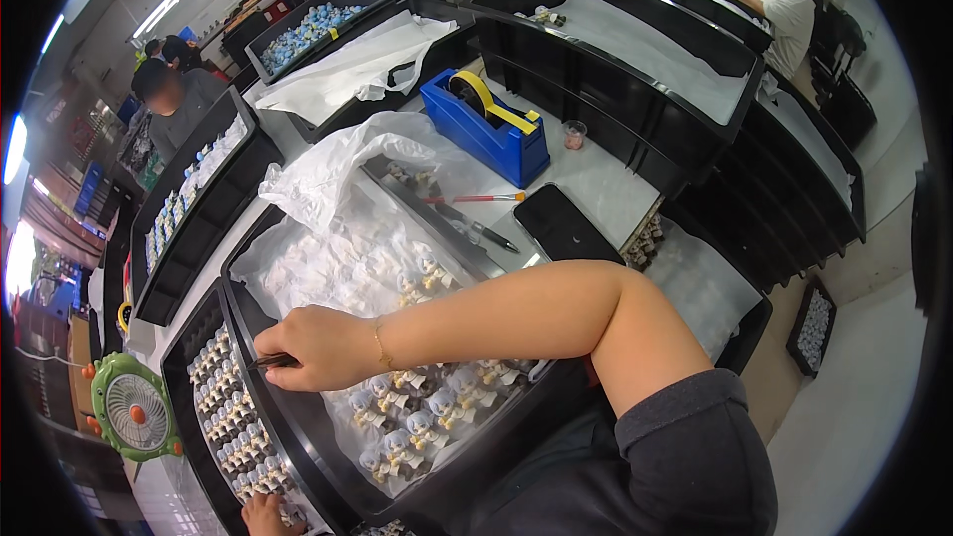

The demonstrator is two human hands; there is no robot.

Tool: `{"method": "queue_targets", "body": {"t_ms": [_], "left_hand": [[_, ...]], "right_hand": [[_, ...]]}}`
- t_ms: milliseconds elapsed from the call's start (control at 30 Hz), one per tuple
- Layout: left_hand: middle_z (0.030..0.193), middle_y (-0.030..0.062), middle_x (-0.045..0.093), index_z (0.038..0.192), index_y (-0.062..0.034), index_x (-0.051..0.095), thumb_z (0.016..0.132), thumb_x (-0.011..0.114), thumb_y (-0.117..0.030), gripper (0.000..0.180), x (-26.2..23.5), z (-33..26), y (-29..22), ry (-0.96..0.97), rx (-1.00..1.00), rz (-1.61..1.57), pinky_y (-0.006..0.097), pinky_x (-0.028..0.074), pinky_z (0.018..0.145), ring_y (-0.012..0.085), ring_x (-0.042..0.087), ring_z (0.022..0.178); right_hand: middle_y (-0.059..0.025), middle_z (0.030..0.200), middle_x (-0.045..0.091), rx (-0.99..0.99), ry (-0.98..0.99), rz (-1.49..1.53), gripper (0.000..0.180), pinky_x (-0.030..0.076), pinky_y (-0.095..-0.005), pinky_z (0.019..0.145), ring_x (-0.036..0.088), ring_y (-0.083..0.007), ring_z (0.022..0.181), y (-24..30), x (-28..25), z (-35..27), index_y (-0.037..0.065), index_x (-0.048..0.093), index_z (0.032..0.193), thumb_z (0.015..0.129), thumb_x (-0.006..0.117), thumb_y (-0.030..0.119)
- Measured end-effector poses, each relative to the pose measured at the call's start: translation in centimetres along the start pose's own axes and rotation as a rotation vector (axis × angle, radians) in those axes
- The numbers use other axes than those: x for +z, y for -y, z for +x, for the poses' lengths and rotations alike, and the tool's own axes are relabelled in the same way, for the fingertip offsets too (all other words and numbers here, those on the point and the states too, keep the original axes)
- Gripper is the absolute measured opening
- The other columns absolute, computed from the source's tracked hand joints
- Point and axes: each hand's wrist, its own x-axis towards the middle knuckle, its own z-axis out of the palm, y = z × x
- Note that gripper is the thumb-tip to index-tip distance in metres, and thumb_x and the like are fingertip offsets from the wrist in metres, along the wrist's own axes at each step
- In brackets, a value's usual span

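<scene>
Small painted figurines with pale blue heads and white bodies (417,417) lie loose, some touching, on a clear plastic sheet (328,238) inside a large black plastic tray (298,417) right in front of me. I judge them light, rigid and hard-shelled, paint likely easy to scuff, thin limbs the weak points; best taken by the rounded head or the torso, not by an arm. Smooth surface, so probably a bit slippery in the fingers.

My right hand (313,345) reaches across my body to the left rim of that tray, fingers curled around a thin dark stick-like tool (270,361), maybe a brush or tweezers, too small to tell. The tip points left, just above the rim.

My left hand (266,514) shows only partly at the bottom edge, resting against a second black tray holding rows of small brown-and-cream figurines (230,417); I cannot tell whether it grasps one.

Beyond: a green and white desk fan (134,415) to the left, a black phone lying flat (566,226), a red pencil (476,199) and a dark pen (481,228), a blue tape dispenser with yellow tape (486,124). Other people sit at further trays
</scene>
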Motion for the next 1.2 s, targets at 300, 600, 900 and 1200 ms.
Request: {"method": "queue_targets", "body": {"t_ms": [300,600,900,1200], "left_hand": [[0.093,0.0124,0.050,0.102,-0.0040,0.048,0.056,0.066,-0.010,0.050,-12.3,8.3,-14.9,-0.209,0.595,-0.397,0.038,0.036,0.077,0.0315,0.047,0.086],[0.085,0.0147,0.056,0.098,-0.0006,0.052,0.076,0.059,-0.023,0.032,-9.4,17.4,-20.7,0.018,0.754,-0.416,0.037,0.041,0.073,0.0296,0.053,0.082],[0.080,0.0133,0.060,0.093,-0.0012,0.054,0.072,0.064,-0.025,0.033,-10.1,16.1,-20.3,0.185,0.595,-0.421,0.033,0.046,0.066,0.0258,0.059,0.074],[0.087,0.0149,0.055,0.097,-0.0014,0.052,0.074,0.059,-0.010,0.026,-11.2,13.4,-19.0,-0.187,0.487,-0.482,0.033,0.045,0.064,0.0262,0.058,0.074]], "right_hand": [[-0.0153,0.064,0.056,0.022,-0.099,-0.015,0.019,0.042,-0.0364,0.057,0.054,-0.0320,0.061,-0.7,-0.8,0.5,0.001,0.051,0.073,0.073,0.054,0.020],[-0.0167,0.067,0.057,0.064,-0.099,-0.027,0.021,0.043,-0.0378,0.059,0.056,-0.0324,0.064,-2.1,-0.3,1.0,0.001,0.054,0.072,0.071,0.055,0.022],[-0.0169,0.067,0.058,0.087,-0.097,0.004,0.022,0.043,-0.0379,0.061,0.056,-0.0325,0.066,-1.9,-0.5,1.0,0.001,0.056,0.072,0.070,0.055,0.023],[-0.0165,0.064,0.055,0.089,-0.060,-0.038,0.022,0.041,-0.0367,0.058,0.053,-0.0311,0.060,-2.1,-0.2,0.8,0.000,0.050,0.070,0.073,0.054,0.022]]}}
